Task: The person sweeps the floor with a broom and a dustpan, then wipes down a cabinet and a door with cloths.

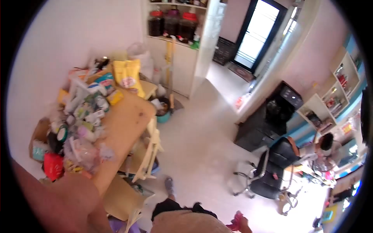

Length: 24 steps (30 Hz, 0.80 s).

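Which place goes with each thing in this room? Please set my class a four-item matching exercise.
Things:
1. crumpled pinkish-red, cloth-like item
2. black padded office chair with armrests
3. bright yellow, plastic-looking packet
4. large dark-filled jar with red lid

Places:
A. at the far end of the brown wooden table
B. on a shelf of the tall cream-white cabinet
C. in the person's bare right hand
D. on the pale, shiny floor

Pairs: 1-C, 2-D, 3-A, 4-B

The pink cloth (236, 221) looks matt, wooden tabletop (130, 112) smooth, black chair (268, 179) glossy.
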Tool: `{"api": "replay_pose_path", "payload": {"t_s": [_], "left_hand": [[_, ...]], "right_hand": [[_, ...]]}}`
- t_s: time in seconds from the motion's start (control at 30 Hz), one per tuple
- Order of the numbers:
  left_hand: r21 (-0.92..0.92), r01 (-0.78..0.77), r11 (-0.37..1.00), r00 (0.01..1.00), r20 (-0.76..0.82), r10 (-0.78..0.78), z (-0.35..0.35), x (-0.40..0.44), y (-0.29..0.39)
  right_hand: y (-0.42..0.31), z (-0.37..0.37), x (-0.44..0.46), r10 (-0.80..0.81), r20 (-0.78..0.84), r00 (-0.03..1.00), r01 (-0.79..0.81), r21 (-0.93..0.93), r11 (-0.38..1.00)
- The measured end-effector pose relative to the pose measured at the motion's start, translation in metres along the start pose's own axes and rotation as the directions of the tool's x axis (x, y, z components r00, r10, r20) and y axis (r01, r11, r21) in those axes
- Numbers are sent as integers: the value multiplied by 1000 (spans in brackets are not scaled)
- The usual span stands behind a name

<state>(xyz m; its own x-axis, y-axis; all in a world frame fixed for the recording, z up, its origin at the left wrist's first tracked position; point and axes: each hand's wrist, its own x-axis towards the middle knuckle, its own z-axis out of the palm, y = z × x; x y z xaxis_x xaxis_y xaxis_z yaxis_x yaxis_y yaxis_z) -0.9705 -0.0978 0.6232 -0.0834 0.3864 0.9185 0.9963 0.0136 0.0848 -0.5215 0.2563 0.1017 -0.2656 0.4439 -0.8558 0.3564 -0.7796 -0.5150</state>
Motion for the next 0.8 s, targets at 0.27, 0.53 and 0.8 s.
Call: {"api": "replay_pose_path", "payload": {"t_s": [0.27,0.53,0.8], "left_hand": [[-140,-47,989,999,16,50,67,43,-141],[-203,-82,976,995,41,92,182,93,-213],[-463,33,886,999,35,-19,410,150,-230]], "right_hand": [[-36,115,-13,153,-13,988,-153,-186,971],[-116,171,60,212,36,977,-193,-291,937],[-342,165,221,105,143,984,-36,-421,906]]}}
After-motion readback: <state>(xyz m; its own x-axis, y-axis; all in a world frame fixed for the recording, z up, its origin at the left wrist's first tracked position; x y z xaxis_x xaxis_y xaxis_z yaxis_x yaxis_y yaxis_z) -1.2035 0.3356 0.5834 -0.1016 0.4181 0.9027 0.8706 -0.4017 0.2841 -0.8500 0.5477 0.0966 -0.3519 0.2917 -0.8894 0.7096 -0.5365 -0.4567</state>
